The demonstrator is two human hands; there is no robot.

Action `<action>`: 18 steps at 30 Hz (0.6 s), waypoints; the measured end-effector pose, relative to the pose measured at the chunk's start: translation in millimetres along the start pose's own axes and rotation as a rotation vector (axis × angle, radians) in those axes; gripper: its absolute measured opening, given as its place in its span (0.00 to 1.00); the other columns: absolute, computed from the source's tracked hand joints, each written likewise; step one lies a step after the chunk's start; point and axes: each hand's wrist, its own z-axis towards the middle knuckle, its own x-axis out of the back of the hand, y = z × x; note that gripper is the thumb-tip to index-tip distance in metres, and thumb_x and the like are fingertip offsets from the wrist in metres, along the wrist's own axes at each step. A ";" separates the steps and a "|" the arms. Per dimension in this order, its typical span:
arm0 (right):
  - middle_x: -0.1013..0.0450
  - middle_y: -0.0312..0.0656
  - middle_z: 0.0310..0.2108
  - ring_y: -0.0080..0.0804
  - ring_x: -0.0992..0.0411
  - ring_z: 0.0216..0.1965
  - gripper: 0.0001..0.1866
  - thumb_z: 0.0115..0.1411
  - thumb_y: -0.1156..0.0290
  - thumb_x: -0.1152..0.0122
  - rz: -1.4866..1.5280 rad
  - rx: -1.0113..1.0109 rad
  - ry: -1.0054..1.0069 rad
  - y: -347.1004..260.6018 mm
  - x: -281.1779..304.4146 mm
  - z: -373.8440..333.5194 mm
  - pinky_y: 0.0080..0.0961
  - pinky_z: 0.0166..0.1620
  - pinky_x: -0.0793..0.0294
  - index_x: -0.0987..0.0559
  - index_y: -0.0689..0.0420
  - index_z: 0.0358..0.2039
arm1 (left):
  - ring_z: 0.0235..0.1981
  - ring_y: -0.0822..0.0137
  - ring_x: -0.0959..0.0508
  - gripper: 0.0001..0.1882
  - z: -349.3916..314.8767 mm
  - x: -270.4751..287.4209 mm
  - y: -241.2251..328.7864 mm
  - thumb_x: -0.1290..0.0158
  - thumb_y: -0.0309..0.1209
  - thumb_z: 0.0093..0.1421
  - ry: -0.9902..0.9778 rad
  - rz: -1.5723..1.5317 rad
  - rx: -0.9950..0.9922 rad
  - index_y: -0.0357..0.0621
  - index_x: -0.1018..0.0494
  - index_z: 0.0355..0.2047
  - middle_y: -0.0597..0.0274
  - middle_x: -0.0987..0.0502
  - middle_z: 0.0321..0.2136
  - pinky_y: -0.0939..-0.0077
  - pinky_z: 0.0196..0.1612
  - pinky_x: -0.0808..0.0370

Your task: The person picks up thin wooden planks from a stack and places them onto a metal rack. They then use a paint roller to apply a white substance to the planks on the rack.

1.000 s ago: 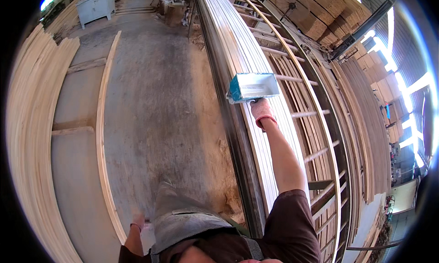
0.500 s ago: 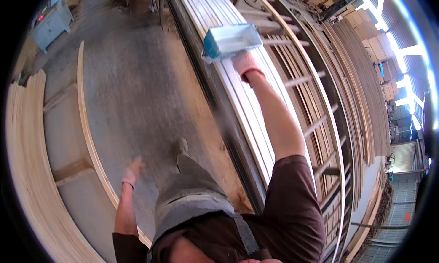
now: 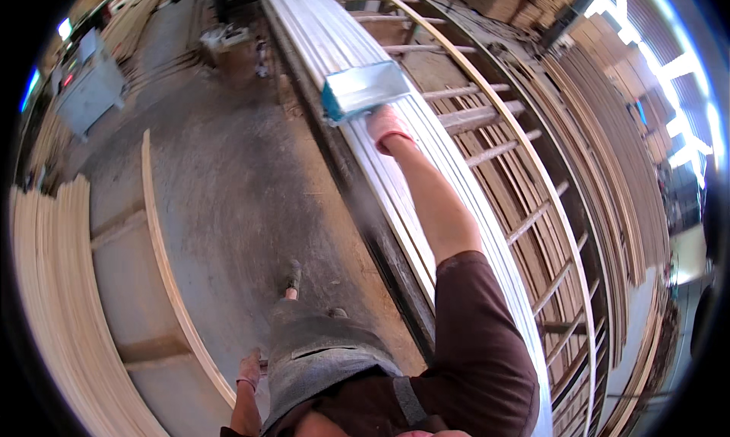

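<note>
My right hand [image 3: 387, 127], in a pinkish glove, is closed on the near side of a blue-and-white open-topped box [image 3: 366, 90]. Its inside is pale, and its underside meets long white-coated strips [image 3: 422, 148] lying side by side on a dark-edged bench. How the fingers grip the box is partly hidden. Down by my left hip hangs my left hand [image 3: 249, 365], gloved too and away from the strips. It is small and unclear, so whether its fingers are closed does not show.
Beside the strips on the right runs a ladder-like wooden rack [image 3: 525, 223], with long boards [image 3: 589, 163] beyond it. Stacked pale boards [image 3: 57, 285] and a single long strip [image 3: 161, 247] lie to my left. A grey cabinet [image 3: 90, 91] stands at far left.
I have moved forward along the strips, my right hand keeping the box on them. My left hand has swung back and down toward my hip.
</note>
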 end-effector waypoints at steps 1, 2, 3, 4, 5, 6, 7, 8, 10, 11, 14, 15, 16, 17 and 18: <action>0.20 0.59 0.49 0.56 0.22 0.53 0.18 0.66 0.64 0.46 0.053 -0.002 0.024 -7.8 -2.0 2.4 0.47 0.55 0.22 0.15 0.61 0.47 | 0.43 0.55 0.18 0.38 26.3 17.3 -4.2 0.50 0.61 0.67 -0.001 0.044 -0.074 0.38 0.27 0.60 0.43 0.18 0.47 0.59 0.43 0.21; 0.19 0.58 0.46 0.55 0.21 0.50 0.18 0.66 0.62 0.44 0.071 0.041 0.038 -19.3 -6.4 9.1 0.48 0.53 0.22 0.15 0.60 0.46 | 0.43 0.58 0.20 0.37 55.9 33.9 -12.1 0.50 0.61 0.68 0.005 0.086 -0.156 0.38 0.26 0.59 0.45 0.18 0.47 0.61 0.44 0.22; 0.18 0.56 0.44 0.53 0.19 0.47 0.18 0.65 0.60 0.42 0.157 0.038 0.156 4.0 -26.4 23.9 0.47 0.50 0.21 0.16 0.60 0.46 | 0.44 0.60 0.21 0.36 91.7 41.0 -8.1 0.50 0.60 0.68 -0.017 0.139 -0.256 0.38 0.25 0.58 0.48 0.18 0.47 0.63 0.45 0.23; 0.18 0.56 0.43 0.51 0.19 0.46 0.18 0.64 0.60 0.41 0.233 -0.055 -0.052 -42.8 -15.2 -6.0 0.46 0.48 0.20 0.16 0.60 0.46 | 0.44 0.62 0.22 0.35 106.0 67.9 -4.1 0.51 0.59 0.69 0.010 0.212 -0.237 0.39 0.24 0.57 0.51 0.18 0.47 0.64 0.46 0.24; 0.18 0.56 0.43 0.52 0.18 0.45 0.18 0.63 0.61 0.41 0.167 -0.060 -0.081 -37.6 -9.9 -12.8 0.45 0.46 0.19 0.15 0.61 0.44 | 0.44 0.65 0.23 0.34 129.1 82.6 19.9 0.51 0.59 0.70 -0.016 0.320 -0.259 0.39 0.22 0.55 0.54 0.19 0.47 0.66 0.48 0.25; 0.17 0.55 0.39 0.52 0.18 0.42 0.18 0.60 0.58 0.37 0.237 -0.104 -0.008 -32.3 -9.6 -26.4 0.45 0.44 0.20 0.14 0.59 0.42 | 0.45 0.67 0.25 0.33 151.8 98.0 45.8 0.52 0.58 0.70 -0.038 0.430 -0.286 0.39 0.21 0.54 0.56 0.19 0.47 0.67 0.49 0.26; 0.18 0.56 0.37 0.52 0.17 0.42 0.20 0.59 0.57 0.36 0.143 -0.089 -0.077 -32.2 -1.8 -42.0 0.46 0.44 0.19 0.15 0.61 0.42 | 0.45 0.66 0.25 0.32 164.3 113.8 77.3 0.52 0.56 0.71 -0.161 0.453 -0.290 0.39 0.22 0.55 0.56 0.19 0.47 0.68 0.50 0.26; 0.18 0.57 0.37 0.52 0.17 0.42 0.20 0.59 0.57 0.36 0.135 -0.110 -0.075 -36.3 14.0 -70.3 0.45 0.44 0.19 0.15 0.61 0.42 | 0.46 0.66 0.25 0.31 176.6 129.5 100.3 0.52 0.55 0.72 -0.286 0.460 -0.297 0.39 0.23 0.56 0.56 0.19 0.47 0.69 0.52 0.27; 0.18 0.56 0.35 0.52 0.18 0.41 0.20 0.60 0.57 0.37 0.126 -0.206 -0.092 -47.2 41.8 -148.4 0.44 0.43 0.19 0.16 0.62 0.41 | 0.45 0.63 0.24 0.30 197.0 166.4 141.4 0.52 0.54 0.72 -0.379 0.556 -0.278 0.40 0.25 0.58 0.55 0.20 0.47 0.67 0.52 0.26; 0.18 0.55 0.34 0.52 0.18 0.40 0.20 0.61 0.57 0.38 0.124 -0.281 -0.101 -46.1 62.8 -197.6 0.44 0.43 0.18 0.16 0.62 0.41 | 0.44 0.61 0.24 0.30 206.0 176.2 169.6 0.51 0.54 0.71 -0.373 0.581 -0.245 0.40 0.26 0.58 0.55 0.20 0.47 0.64 0.51 0.25; 0.18 0.52 0.34 0.46 0.17 0.36 0.12 0.65 0.68 0.40 0.225 -0.562 -0.028 -5.2 94.5 -333.3 0.41 0.40 0.17 0.17 0.63 0.41 | 0.41 0.55 0.22 0.30 216.9 167.1 257.9 0.49 0.54 0.70 -0.408 0.588 -0.294 0.42 0.29 0.60 0.53 0.21 0.45 0.55 0.47 0.23; 0.18 0.50 0.38 0.45 0.19 0.39 0.11 0.67 0.68 0.41 0.306 -0.681 0.153 25.6 97.1 -380.8 0.41 0.44 0.18 0.17 0.62 0.43 | 0.40 0.53 0.21 0.31 217.6 149.0 281.7 0.49 0.54 0.69 -0.422 0.502 -0.277 0.43 0.30 0.60 0.53 0.21 0.45 0.52 0.45 0.22; 0.20 0.51 0.42 0.47 0.21 0.44 0.12 0.67 0.69 0.42 0.138 -0.694 0.192 59.5 99.3 -436.8 0.42 0.49 0.20 0.18 0.61 0.45 | 0.37 0.52 0.21 0.33 218.0 121.1 298.1 0.49 0.58 0.68 -0.334 0.116 -0.053 0.44 0.31 0.61 0.52 0.21 0.45 0.52 0.41 0.22; 0.22 0.52 0.45 0.49 0.24 0.47 0.13 0.67 0.69 0.42 -0.079 -0.773 0.297 113.7 86.9 -500.8 0.44 0.52 0.23 0.20 0.61 0.48 | 0.36 0.52 0.21 0.34 214.8 92.0 308.4 0.49 0.59 0.68 -0.330 0.175 -0.068 0.44 0.30 0.60 0.52 0.21 0.45 0.53 0.40 0.22; 0.22 0.53 0.44 0.53 0.24 0.46 0.13 0.66 0.68 0.42 -0.039 -0.888 0.369 136.4 101.5 -555.8 0.45 0.51 0.22 0.19 0.61 0.47 | 0.36 0.53 0.21 0.34 197.7 64.0 319.1 0.49 0.61 0.67 -0.318 0.228 -0.081 0.44 0.30 0.59 0.52 0.21 0.45 0.54 0.38 0.22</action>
